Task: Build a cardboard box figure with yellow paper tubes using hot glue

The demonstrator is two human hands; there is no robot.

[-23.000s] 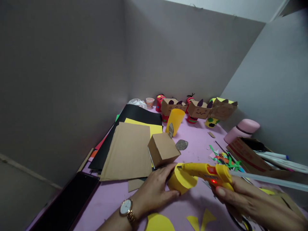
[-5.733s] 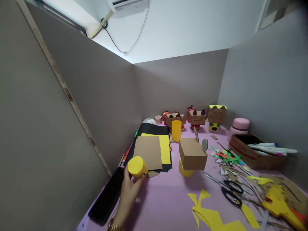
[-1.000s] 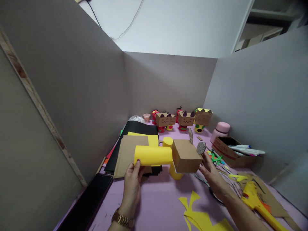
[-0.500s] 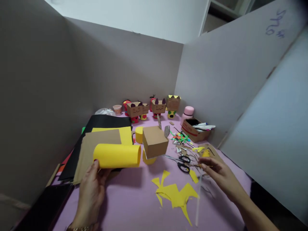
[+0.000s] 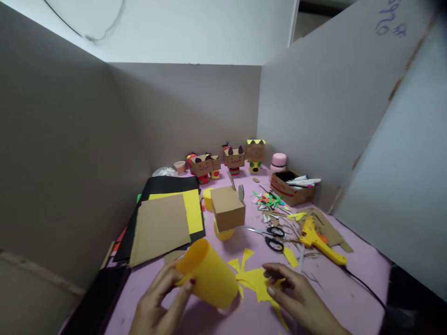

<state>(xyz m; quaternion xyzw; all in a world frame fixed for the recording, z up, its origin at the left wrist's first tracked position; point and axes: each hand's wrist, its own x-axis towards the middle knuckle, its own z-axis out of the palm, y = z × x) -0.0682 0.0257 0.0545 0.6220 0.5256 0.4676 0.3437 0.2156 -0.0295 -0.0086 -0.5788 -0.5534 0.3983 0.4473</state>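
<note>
Left hand (image 5: 157,302) wrapped around the near end of the yellow roll (image 5: 207,274), thumb and fingers pinching its open rim, low at the front of the purple mat (image 5: 324,298). Roll tilted, open mouth facing up and left, lower end down against the mat. Right hand (image 5: 296,298) open, fingers spread and flat, resting on the yellow scraps (image 5: 256,279) just right of the roll; gripping nothing. Fingertips touching the scrap paper, close to the roll but apart from it.

Landmark: the brown box (image 5: 227,208), standing mid-mat on a short yellow tube (image 5: 223,232). Roll lying in front of the box, nearer the camera. Left of the box, a stack of sheets: brown card (image 5: 159,228) on top, yellow and black paper beneath. Right of the box, black-handled scissors (image 5: 270,235), then a yellow glue gun (image 5: 316,237) lying on its side among brown offcuts. Behind the box to the right, coloured paper bits (image 5: 268,201) and a carton of markers (image 5: 291,188). Further behind the box, against the back wall, a row of small box figures (image 5: 234,159), with a pink bottle (image 5: 278,161) at the right end of the row and a small cup (image 5: 180,166) at the left.
</note>
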